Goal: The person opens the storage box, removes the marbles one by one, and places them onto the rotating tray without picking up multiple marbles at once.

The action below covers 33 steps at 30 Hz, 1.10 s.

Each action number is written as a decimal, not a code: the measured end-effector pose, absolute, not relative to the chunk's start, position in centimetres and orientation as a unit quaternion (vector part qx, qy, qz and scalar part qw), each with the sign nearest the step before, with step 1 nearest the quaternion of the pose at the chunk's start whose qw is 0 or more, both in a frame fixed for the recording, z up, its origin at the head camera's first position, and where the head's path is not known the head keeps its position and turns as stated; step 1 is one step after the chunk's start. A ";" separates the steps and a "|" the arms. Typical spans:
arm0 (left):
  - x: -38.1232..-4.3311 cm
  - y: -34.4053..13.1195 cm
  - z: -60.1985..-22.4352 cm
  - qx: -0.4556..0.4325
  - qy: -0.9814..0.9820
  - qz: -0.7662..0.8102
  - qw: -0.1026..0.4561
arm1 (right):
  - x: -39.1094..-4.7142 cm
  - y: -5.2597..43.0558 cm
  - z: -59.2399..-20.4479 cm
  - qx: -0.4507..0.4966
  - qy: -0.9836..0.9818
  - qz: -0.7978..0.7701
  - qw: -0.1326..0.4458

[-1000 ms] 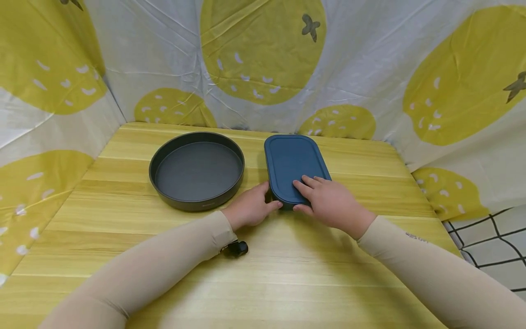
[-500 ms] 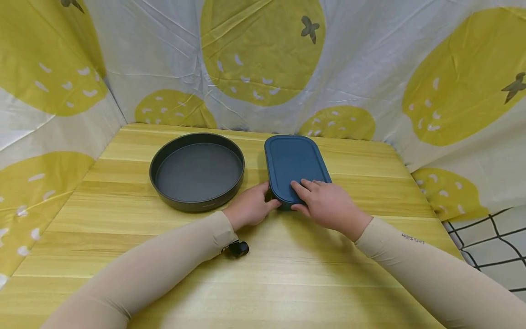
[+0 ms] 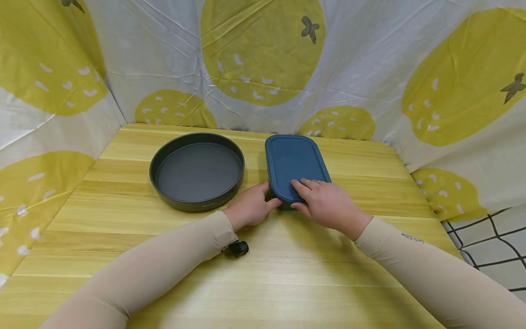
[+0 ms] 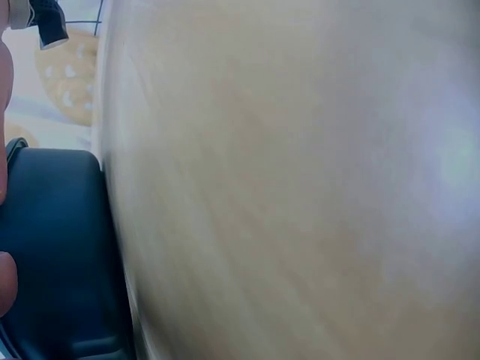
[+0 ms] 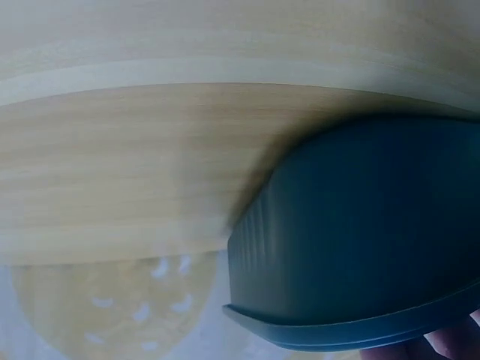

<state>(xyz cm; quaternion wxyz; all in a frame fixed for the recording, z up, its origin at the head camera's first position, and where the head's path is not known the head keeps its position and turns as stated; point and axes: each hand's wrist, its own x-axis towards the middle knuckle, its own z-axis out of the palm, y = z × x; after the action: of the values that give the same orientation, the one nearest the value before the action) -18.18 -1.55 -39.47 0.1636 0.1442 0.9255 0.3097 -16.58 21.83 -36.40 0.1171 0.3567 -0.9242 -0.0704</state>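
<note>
A dark blue rectangular storage box (image 5: 352, 225) with rounded corners stands on the wooden table, covered by a flat blue lid (image 3: 292, 157). My left hand (image 3: 251, 206) holds the box's near left corner, fingers along the side and thumb at the front. Over the near right part of the lid lies my right hand (image 3: 334, 208), fingertips on top and thumb at the front edge. In the left wrist view the smooth box wall (image 4: 56, 225) shows with fingertips against it. The lid rim (image 5: 375, 330) overhangs the wall in the right wrist view.
Left of the box stands a round dark grey baking pan (image 3: 200, 171) with a low wall. Yellow-and-white printed cloth (image 3: 263, 55) hangs behind and beside the table (image 3: 263, 283). A small black device (image 3: 237, 249) sits at my left wrist.
My right hand has shifted slightly left and toward me on the lid. The lid's left edge has moved a little to the right, baring ribbed side wall. My left hand stays put.
</note>
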 end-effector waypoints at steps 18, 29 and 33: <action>-18.4 -2.1 -39.3 0.136 0.933 0.288 0.168 | -16.7 21.5 -36.7 0.362 -0.923 -0.048 0.124; -18.4 -2.1 -39.2 0.131 0.931 0.291 0.177 | -16.8 21.5 -36.6 0.394 -0.904 -0.050 0.160; -18.4 -2.1 -39.2 0.129 0.930 0.293 0.182 | -16.8 21.6 -36.7 0.405 -0.895 -0.051 0.178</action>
<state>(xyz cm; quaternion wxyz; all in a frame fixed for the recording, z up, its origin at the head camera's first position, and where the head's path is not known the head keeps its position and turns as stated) -18.42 -2.08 -39.16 0.1821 0.1292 0.9298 0.2927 -16.82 21.58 -36.66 0.1780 0.4052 -0.8953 -0.0510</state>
